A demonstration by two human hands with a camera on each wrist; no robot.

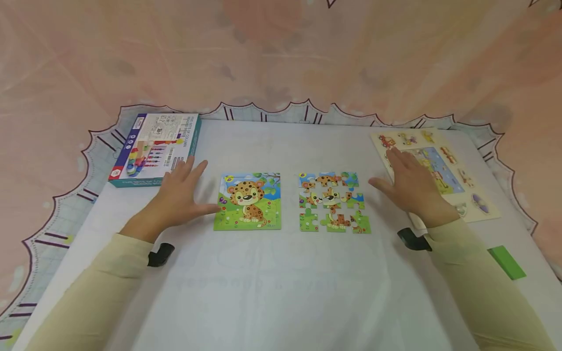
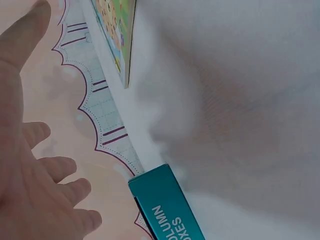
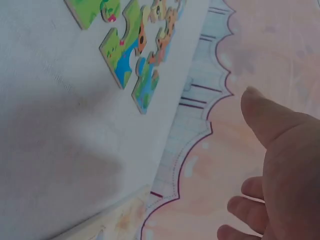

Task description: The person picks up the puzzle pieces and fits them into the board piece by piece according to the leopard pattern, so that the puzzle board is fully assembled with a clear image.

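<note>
The left hand (image 1: 177, 195) and right hand (image 1: 412, 187) are holding nothing, fingers spread wide; between them, flat multicoloured leopard jigsaw pieces (image 1: 331, 197) are lying beside a square green-and-blue leopard board (image 1: 248, 202), looking light, stiff (probably best pinched by opposite edges).

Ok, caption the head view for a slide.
Leopard picture board beside matching, loosely spaced puzzle pieces on a white surface, between a person's open left grip and open right grip.
</note>
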